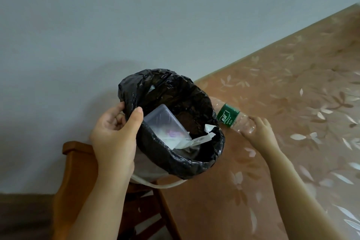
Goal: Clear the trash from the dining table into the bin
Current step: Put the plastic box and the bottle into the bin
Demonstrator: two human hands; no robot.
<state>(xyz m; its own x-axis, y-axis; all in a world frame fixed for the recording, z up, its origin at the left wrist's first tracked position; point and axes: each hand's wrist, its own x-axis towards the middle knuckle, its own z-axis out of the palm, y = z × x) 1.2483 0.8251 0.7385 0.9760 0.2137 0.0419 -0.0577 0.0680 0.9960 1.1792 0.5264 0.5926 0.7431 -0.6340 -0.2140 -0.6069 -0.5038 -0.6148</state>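
A bin (194, 165) lined with a black bag is held up at the table's left edge, tilted toward me. My left hand (115, 134) grips its left rim, thumb inside the liner. Inside lie a clear plastic box (165, 122) and torn white paper (202, 138). A clear plastic bottle with a green label (228, 116) lies on its side on the table, right beside the bin's rim. My right hand (257, 128) holds the bottle's lower end; its top is hidden behind the bin.
The dining table (292, 93) has a tan leaf-patterned cover and fills the right side. A wooden chair (78, 161) stands below the bin at the left. A pale wall is behind.
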